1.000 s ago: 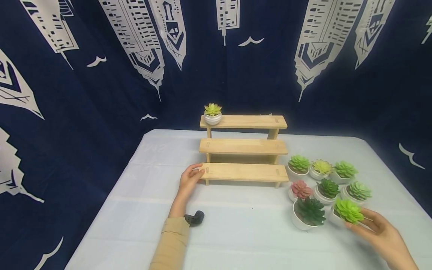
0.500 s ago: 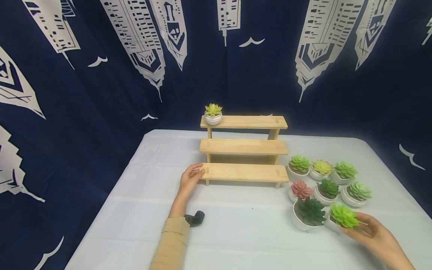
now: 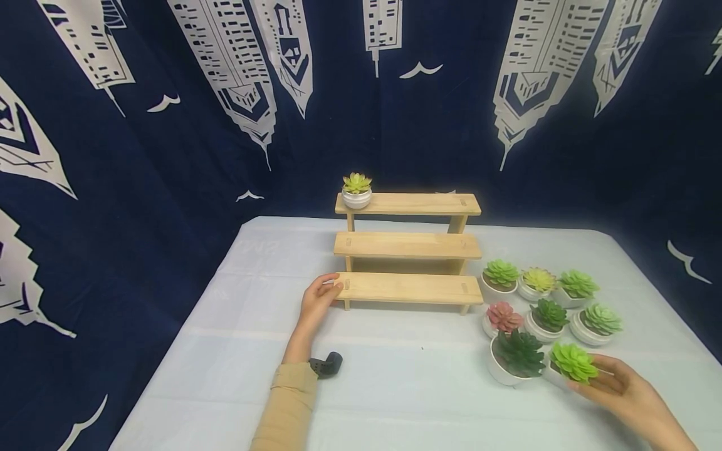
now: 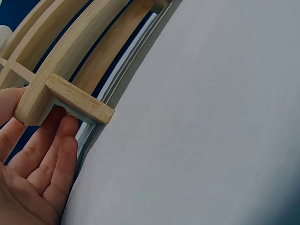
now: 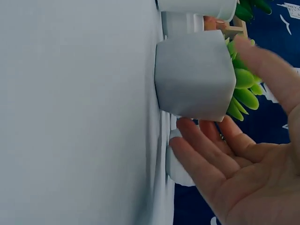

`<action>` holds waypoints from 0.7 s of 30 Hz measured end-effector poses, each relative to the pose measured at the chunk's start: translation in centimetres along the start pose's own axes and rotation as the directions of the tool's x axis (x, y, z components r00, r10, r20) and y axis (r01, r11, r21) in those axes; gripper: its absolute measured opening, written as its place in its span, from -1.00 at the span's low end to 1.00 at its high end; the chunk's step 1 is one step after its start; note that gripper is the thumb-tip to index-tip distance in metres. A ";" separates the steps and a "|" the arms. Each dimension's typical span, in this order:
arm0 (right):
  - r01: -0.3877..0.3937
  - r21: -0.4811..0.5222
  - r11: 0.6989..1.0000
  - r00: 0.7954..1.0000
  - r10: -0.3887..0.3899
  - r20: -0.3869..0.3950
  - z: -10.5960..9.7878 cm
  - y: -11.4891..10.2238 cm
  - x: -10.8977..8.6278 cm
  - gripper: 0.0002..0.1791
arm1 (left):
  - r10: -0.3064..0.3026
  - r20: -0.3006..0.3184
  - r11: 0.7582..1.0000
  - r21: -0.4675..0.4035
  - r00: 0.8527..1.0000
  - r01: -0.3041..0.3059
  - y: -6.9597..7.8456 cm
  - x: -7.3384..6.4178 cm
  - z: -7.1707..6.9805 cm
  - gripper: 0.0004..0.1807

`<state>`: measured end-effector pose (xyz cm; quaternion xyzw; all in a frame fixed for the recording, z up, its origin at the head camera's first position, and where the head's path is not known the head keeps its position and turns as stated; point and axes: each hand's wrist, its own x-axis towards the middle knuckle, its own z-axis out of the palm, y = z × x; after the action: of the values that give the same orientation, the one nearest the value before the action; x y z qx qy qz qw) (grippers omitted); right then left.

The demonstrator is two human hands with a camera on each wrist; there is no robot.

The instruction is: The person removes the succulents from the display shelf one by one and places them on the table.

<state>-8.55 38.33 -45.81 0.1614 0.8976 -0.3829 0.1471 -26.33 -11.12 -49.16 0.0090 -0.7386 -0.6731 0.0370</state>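
My left hand (image 3: pixel 317 304) holds the left end of the lowest board of a three-step wooden plant stand (image 3: pixel 412 289), thumb on top and fingers curled under it in the left wrist view. At the right, my right hand (image 3: pixel 630 393) is around a bright green artificial succulent (image 3: pixel 573 362) in a white angular pot. In the right wrist view this pot (image 5: pixel 194 77) stands on the tablecloth. The fairly straight fingers (image 5: pixel 199 154) lie along its side, while the thumb is spread near the leaves. A yellow-green succulent (image 3: pixel 356 190) sits at the top board's left end.
Several potted succulents stand close together right of the stand. Among them are a dark green one (image 3: pixel 517 354), a red one (image 3: pixel 504 317) and a pale green one (image 3: pixel 599 321). A navy patterned curtain (image 3: pixel 423 138) hangs behind the white-covered table (image 3: pixel 237 369).
My right hand has brought the bright green succulent left and slightly nearer, beside the dark green one. In the last half second it barely moves. My left hand stays on the stand.
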 end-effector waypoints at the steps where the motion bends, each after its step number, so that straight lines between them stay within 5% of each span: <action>1: -0.006 -0.001 1.000 1.000 0.006 0.007 -0.1 -0.2 0.0 0.16 | 0.000 -0.001 1.000 -0.001 1.000 0.000 0.0 0.0 0.0 -0.64; 10: 0.174 0.002 0.985 0.983 -0.174 -0.058 -1.2 -1.8 -1.2 0.05 | 0.001 -0.006 1.000 -0.022 1.000 -0.001 0.0 0.0 0.0 -0.65; 17: 0.333 -0.037 0.942 0.920 -0.333 -0.209 -1.8 -3.1 -1.4 -0.06 | 0.007 -0.006 1.000 -0.024 1.000 -0.007 -0.1 0.1 0.0 -0.65; 21: 0.406 -0.046 0.913 0.885 -0.405 -0.230 -2.3 -4.3 -1.4 -0.10 | 0.011 -0.005 1.000 -0.024 1.000 -0.011 -0.1 0.1 0.0 -0.65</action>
<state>-9.36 36.90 -41.01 0.0145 0.9219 -0.3847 -0.0435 -26.41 -11.14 -49.24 0.0061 -0.7303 -0.6818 0.0425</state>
